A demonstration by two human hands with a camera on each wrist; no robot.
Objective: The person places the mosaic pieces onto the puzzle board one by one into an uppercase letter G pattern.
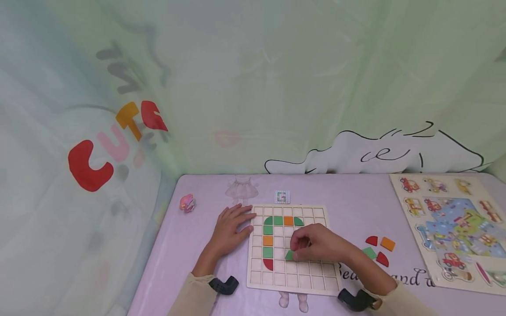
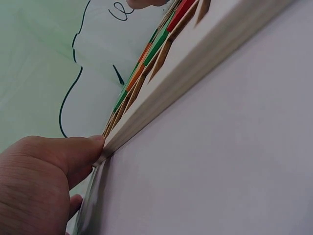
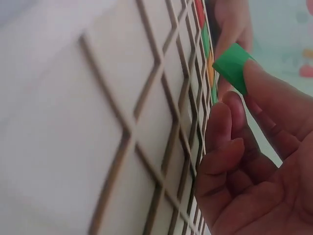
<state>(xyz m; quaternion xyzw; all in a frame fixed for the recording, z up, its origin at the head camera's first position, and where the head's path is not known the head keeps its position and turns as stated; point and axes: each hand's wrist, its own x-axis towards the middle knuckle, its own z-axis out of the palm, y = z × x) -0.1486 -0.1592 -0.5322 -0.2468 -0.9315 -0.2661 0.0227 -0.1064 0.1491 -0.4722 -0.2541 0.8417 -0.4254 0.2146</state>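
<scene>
Light here's soft, diffuse; faint sheen on the curtain (image 1: 257, 66). Left wrist view dimmer. Right wrist view hazy, near part of grid board (image 3: 88, 142) out of focus.

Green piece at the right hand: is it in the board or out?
Out: the right hand pinches the green piece above the board.

grid board (image 1: 278, 252) – matt wood | green tile (image 3: 232, 66) – smooth | cloth sleeves (image 1: 193, 296)

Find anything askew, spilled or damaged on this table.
Nothing looks spilled or damaged. Slightly untidy: flat red quarter-rounds, an orange square and a green piece lie at mixed angles right of the pale wooden grid board, unlike its neatly seated pieces.
</scene>
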